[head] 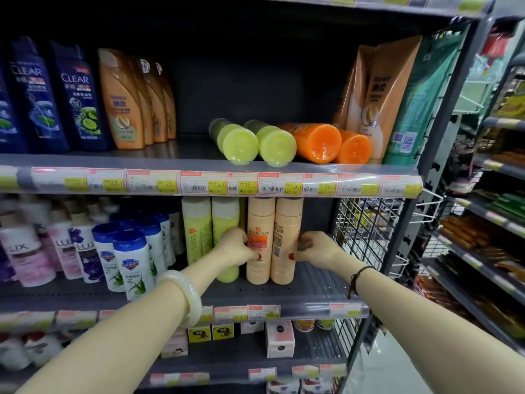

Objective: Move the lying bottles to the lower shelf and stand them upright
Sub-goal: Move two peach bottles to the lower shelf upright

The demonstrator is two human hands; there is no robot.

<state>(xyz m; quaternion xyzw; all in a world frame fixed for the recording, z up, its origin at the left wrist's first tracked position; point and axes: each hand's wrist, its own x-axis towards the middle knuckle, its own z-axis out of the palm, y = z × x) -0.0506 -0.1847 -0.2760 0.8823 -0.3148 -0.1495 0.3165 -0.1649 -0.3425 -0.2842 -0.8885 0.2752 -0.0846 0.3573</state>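
Note:
Two yellow-green bottles (241,143) (277,147) and two orange bottles (318,142) (355,149) lie on their sides on the upper shelf (210,163), caps toward me. On the lower shelf (284,294) two peach bottles (260,223) (287,220) stand upright next to two upright yellow-green bottles (197,223). My left hand (235,247) grips the left peach bottle from its left side. My right hand (315,250) holds the right peach bottle from its right side.
Dark blue and tan shampoo bottles (76,95) stand at the upper shelf's left, tan and green pouches (380,92) at its right. White, pink and blue-capped bottles (130,257) fill the lower shelf's left. A wire grid panel (366,231) closes the shelf's right end.

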